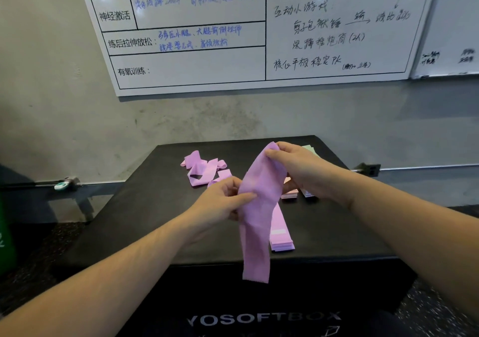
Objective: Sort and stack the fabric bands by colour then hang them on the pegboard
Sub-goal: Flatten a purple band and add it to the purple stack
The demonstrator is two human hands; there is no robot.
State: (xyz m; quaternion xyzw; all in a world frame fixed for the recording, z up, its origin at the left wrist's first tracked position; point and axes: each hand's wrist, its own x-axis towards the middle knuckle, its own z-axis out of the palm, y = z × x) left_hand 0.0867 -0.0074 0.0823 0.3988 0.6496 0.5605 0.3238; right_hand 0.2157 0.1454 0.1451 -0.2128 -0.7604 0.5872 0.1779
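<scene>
**Both hands grip one lilac band above the stack**

Both hands hold the same lilac band (255, 215), lifted over the black table (145, 207). The right hand (303, 171) pinches its upper end between thumb and fingers, and that grip is closed on the fabric. The left hand (223, 199) has its fingers curled round the band partway down, thumb laid across the front. Below the left hand the band hangs loose past the table's front edge.

Just behind the hanging band lies a neat lilac stack (281, 233), flat on the table, so some sorting looks done. Near it, partly hidden by the right hand, sit pale pink bands (289, 195), and a pale green pile (309, 149) peeps out beyond the right hand at the table's far edge. How many each holds cannot be told.

A loose heap of lilac bands (203, 169) remains unsorted toward the back left. By the look of it, the colour sorting is well along but unfinished; the held band belongs on the lilac stack. No pegboard shows, only a whiteboard (207, 38), so hanging is not yet begun
</scene>
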